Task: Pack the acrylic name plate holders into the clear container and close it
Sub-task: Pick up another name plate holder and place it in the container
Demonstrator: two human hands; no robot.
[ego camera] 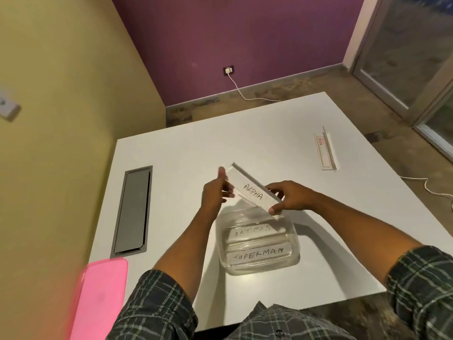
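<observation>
Both hands, left [215,192] and right [288,198], pinch the ALPHA holder [255,193] by its ends, tilted above the container [259,241]; level it, then lower it into what seems free space beyond BATMAN [252,233], just below the grip.

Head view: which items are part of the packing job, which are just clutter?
Job:
- ALPHA holder, held by left hand and right hand above the container
- clear container, open, with BATMAN holder and SUPERMAN holder inside
- unpacked holder far right on table
- pink lid, probably

Lying about:
- grey table hatch
- white cable
- wall socket
</observation>
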